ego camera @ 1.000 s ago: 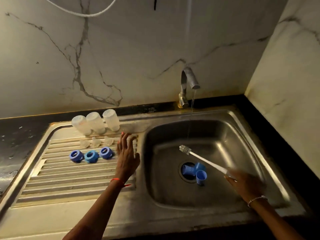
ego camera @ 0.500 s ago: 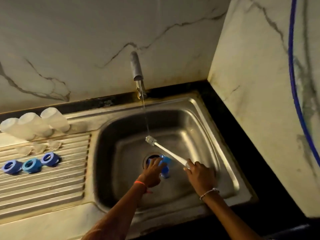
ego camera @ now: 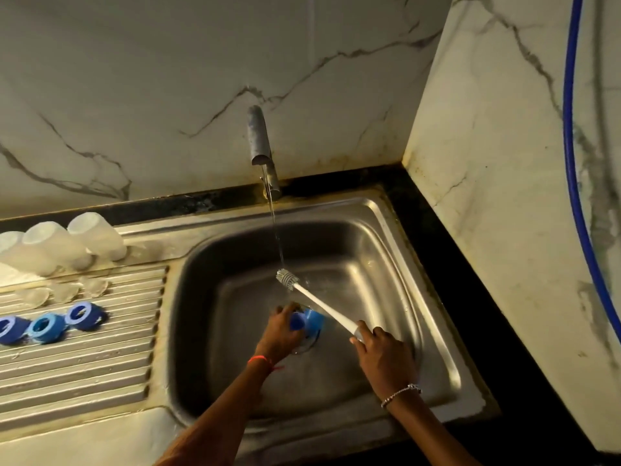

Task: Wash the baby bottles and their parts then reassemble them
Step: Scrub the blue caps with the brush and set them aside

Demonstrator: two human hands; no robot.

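Left hand [ego camera: 280, 334] reaches down to the sink [ego camera: 386, 250] drain, grip wrapped on a blue cap [ego camera: 312, 319]; likely a second one beside it, blurry. Right hand [ego camera: 383, 358] grip clamps the brush [ego camera: 319, 304] handle end, bristle head angled up under the tap [ego camera: 258, 136] stream. Bottles [ego camera: 97, 235] and blue rings [ego camera: 82, 316] sit on the drainboard [ego camera: 84, 364], left of the basin.

We see dim, warm light; glare streaks the sink [ego camera: 408, 253] beyond the right hand [ego camera: 383, 359]; edges bow, slightly soft.

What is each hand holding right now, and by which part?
The right hand grips the bottle brush at the end of its white handle; left hand holds a blue cap by its side.
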